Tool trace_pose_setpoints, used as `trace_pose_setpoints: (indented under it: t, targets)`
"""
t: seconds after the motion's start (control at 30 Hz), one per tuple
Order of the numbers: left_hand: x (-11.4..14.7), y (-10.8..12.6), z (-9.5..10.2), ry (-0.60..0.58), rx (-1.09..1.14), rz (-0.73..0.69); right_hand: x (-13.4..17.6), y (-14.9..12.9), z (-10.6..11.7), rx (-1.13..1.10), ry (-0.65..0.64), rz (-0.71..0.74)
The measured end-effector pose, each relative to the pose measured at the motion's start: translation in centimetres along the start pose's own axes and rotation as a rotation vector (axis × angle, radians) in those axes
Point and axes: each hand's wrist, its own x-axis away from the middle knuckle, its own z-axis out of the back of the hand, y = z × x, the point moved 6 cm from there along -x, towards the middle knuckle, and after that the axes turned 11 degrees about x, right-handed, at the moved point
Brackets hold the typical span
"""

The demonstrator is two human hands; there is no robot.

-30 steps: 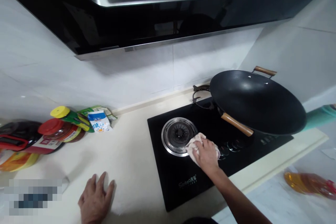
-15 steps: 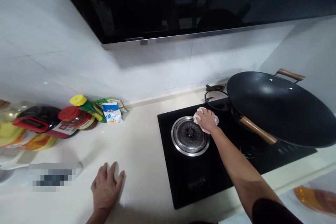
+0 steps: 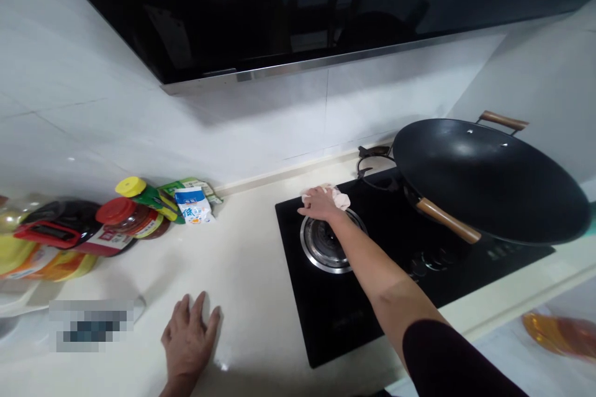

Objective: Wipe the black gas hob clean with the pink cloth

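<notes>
My right hand (image 3: 323, 203) presses a crumpled white cloth (image 3: 341, 200) onto the black glass cooktop (image 3: 344, 319), at the back edge of the left burner (image 3: 321, 247). The palm covers part of the cloth, and my forearm crosses over the right side of the burner's metal ring. My left hand (image 3: 189, 335) lies flat with fingers spread on the pale counter (image 3: 251, 298), left of the cooktop, holding nothing.
A large black wok (image 3: 488, 180) with wooden handles sits over the right burner. Behind, a loose black pan support (image 3: 376, 167) leans by the wall. Condiment jar (image 3: 135, 218), dark bottle (image 3: 69, 223) and packets (image 3: 194, 205) stand at left. The range hood (image 3: 279, 31) hangs overhead.
My right hand has slid the cloth leftward, from the burner's right side to its back edge. My left hand stays on the counter. The view has shifted slightly.
</notes>
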Motion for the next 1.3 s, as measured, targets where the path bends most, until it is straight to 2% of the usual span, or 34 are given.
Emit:
trace_pose_setpoints:
  t: [0.2, 0.37, 0.53, 0.67, 0.83, 0.97, 1.1, 1.2, 1.3]
  targets:
    - [-0.2, 0.1, 0.1, -0.03, 0.008, 0.021, 0.1, -5.0, -0.2, -0.065, 0.058, 0.138]
    - [-0.2, 0.0, 0.2, -0.027, 0.011, 0.025, 1.5, -9.1, -1.1, -0.112, 0.1, 0.248]
    - [-0.2, -0.3, 0.0, -0.037, 0.007, 0.037, 5.5, -11.4, -2.9, -0.165, 0.123, 0.355]
    - [-0.3, -0.5, 0.0, -0.064, 0.02, 0.049, 10.0, -11.8, -4.0, -0.322, 0.153, 0.453]
    - [-0.3, -0.4, 0.2, -0.04, 0.039, 0.031, 16.0, -10.0, -5.1, -0.389, 0.114, 0.477]
    - [-0.2, 0.0, 0.4, -0.039, 0.037, 0.026, 20.2, -6.2, -5.5, -0.502, 0.1, 0.431]
    - [-0.2, 0.3, 0.5, -0.055, 0.034, 0.047, 22.8, -0.8, -5.7, -0.567, 0.081, 0.297]
    - [-0.3, 0.3, 0.5, -0.061, 0.039, 0.043, 24.0, 2.9, -5.2, -0.578, 0.117, 0.151]
    - [-0.4, 0.3, 0.5, -0.049, 0.039, 0.032, 25.2, 5.6, -3.7, -0.538, 0.305, -0.031]
